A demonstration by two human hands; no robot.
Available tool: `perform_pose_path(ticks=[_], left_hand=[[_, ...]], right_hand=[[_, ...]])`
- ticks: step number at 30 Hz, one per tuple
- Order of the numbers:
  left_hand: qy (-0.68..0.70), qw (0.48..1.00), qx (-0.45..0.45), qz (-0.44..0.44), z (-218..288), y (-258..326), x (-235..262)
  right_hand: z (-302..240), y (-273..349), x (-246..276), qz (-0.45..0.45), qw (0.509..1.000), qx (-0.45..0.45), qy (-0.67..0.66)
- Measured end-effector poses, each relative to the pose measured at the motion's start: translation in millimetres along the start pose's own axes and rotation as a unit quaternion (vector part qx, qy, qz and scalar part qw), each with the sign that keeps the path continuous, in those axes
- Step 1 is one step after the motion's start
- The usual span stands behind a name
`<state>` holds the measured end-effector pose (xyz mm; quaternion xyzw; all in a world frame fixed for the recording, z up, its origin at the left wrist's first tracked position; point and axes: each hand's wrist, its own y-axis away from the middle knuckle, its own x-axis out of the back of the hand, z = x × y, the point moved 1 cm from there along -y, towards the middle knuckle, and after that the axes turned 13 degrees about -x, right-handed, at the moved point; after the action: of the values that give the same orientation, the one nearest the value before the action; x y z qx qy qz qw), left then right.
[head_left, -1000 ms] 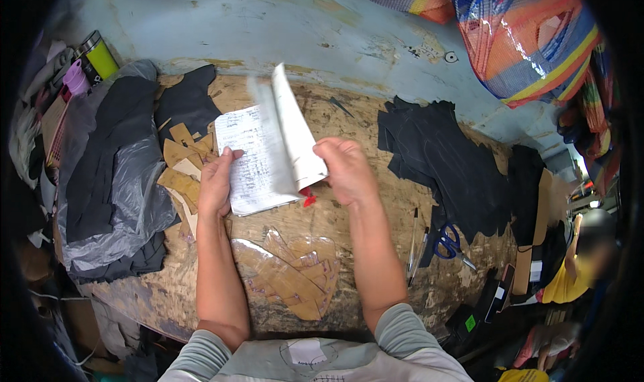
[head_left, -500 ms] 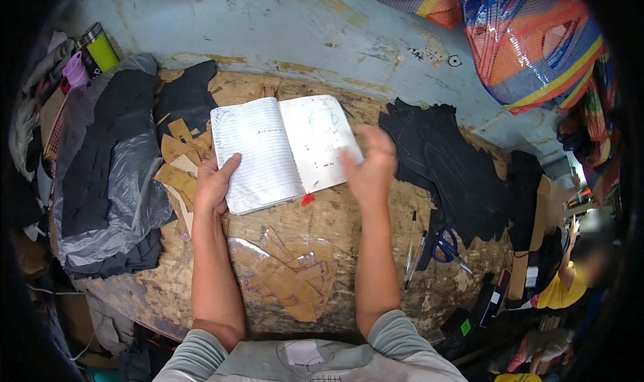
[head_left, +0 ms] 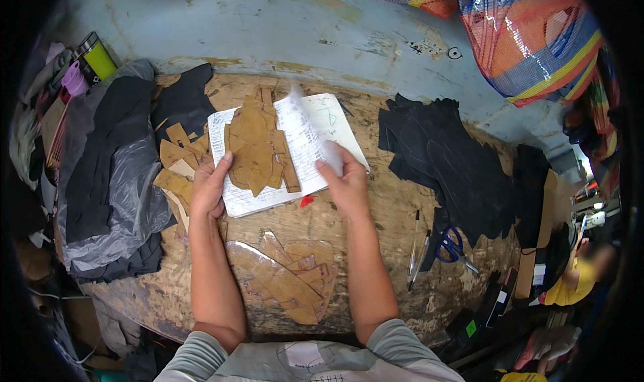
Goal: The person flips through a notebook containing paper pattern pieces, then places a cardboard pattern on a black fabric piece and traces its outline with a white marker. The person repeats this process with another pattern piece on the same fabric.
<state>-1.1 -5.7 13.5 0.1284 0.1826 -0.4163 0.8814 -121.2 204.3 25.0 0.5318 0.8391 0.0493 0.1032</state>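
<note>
An open notebook [head_left: 345, 123] with handwritten pages is held above the wooden table. On its left side lies a stack of brown paper pattern pieces [head_left: 255, 150]. My left hand [head_left: 209, 186] grips the notebook's left edge, thumb on top. Lifted pages, blurred by motion, are pinched between the thumb and fingers of my right hand [head_left: 349, 186] at the right side. A bit of red ribbon [head_left: 306, 201] pokes out below the spine. Closer to me, more brown pattern pieces [head_left: 292, 281] with shiny clear film lie on the table between my forearms.
Dark cut fabric [head_left: 449, 167] is piled at right, near blue-handled scissors [head_left: 456, 248] and two pens [head_left: 420, 254]. To the left are loose brown pieces [head_left: 176, 159] and plastic sheeting [head_left: 144, 197] with dark fabric. A person in yellow [head_left: 567, 284] is at far right.
Pages have turned, and brown pattern pieces now show on the notebook's left side. My right hand has come left and down onto the pages. My left hand keeps its grip.
</note>
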Motion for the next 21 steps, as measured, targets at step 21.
perform_pose_path(ticks=[21], left_hand=[[0.028,0.999,-0.006,-0.030,1,1,4]], right_hand=[[7,-3,-44,0.053,0.987,-0.016,0.154]])
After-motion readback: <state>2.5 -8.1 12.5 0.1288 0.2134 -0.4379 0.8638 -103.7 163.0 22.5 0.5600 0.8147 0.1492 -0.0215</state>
